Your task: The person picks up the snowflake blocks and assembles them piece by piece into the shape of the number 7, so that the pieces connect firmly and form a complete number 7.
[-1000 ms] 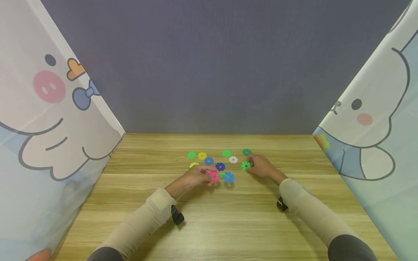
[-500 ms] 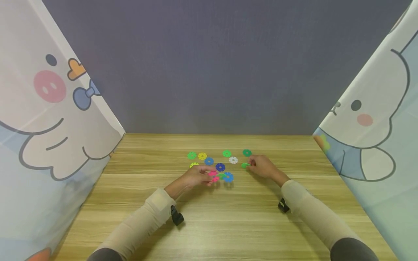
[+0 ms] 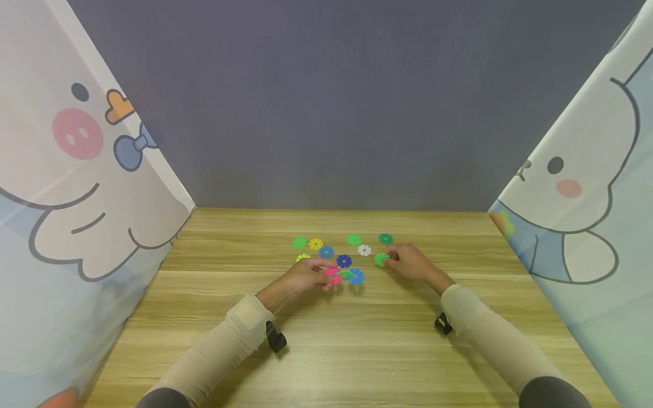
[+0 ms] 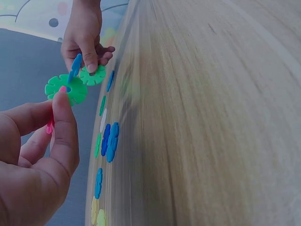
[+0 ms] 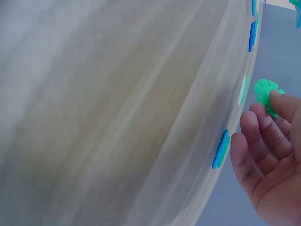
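My left hand (image 3: 305, 275) pinches a pink notched snowflake disc (image 3: 332, 271) between thumb and fingers, above the table. Slotted to it is a green disc (image 4: 75, 92), and a blue disc (image 4: 76, 67) stands crosswise on the green one's far side. My right hand (image 3: 412, 262) pinches a separate bright green snowflake disc (image 5: 264, 89) by its edge, thumb on top, other fingers loosely bent. In the head view a small gap lies between this disc and the joined pieces. My left fingertips hide part of the pink disc.
Loose snowflake discs lie on the wooden table (image 3: 326, 351) beyond the hands: dark blue (image 3: 344, 261), white (image 3: 364, 250), green (image 3: 354, 240), dark green (image 3: 385, 239), yellow (image 3: 316, 243) and others. A grey panel (image 3: 326, 113) rises behind; printed cloth walls (image 3: 576, 226) flank both sides.
The green disc in my right hand has turned edge-on and then face-on again, shifting slightly left. The left hand and its joined discs stay almost still.
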Tool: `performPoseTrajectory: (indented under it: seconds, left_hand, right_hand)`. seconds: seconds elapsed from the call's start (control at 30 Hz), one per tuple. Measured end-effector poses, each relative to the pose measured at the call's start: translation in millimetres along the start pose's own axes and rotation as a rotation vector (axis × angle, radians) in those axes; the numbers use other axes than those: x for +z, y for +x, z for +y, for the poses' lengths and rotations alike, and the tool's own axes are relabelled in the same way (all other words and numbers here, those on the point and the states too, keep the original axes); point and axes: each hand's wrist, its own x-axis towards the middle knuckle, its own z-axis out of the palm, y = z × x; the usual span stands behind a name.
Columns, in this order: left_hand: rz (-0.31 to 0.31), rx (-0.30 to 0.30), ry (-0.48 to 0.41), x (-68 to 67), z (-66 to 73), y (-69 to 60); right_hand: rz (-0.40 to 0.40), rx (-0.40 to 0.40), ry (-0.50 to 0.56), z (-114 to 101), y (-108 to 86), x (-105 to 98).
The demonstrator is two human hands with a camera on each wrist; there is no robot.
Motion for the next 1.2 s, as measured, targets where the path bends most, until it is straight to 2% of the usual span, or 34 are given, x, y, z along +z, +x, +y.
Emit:
performPoseTrajectory:
  seconds: [0.43, 0.93, 1.2]
  left_hand:
    - [-0.005, -0.007, -0.011, -1.8, -0.7, 3.4]
    - [0.011, -0.006, -0.032, 0.2, 0.3, 3.5]
    - [0.012, -0.007, -0.034, 0.8, 0.6, 4.5]
  right_hand:
    - [-0.009, -0.056, 0.052, -12, -4.7, 1]
    - [-0.102, -0.028, 0.221, -21, -8.5, 3]
    - [-0.107, -0.122, 0.253, -22, -12.0, 4]
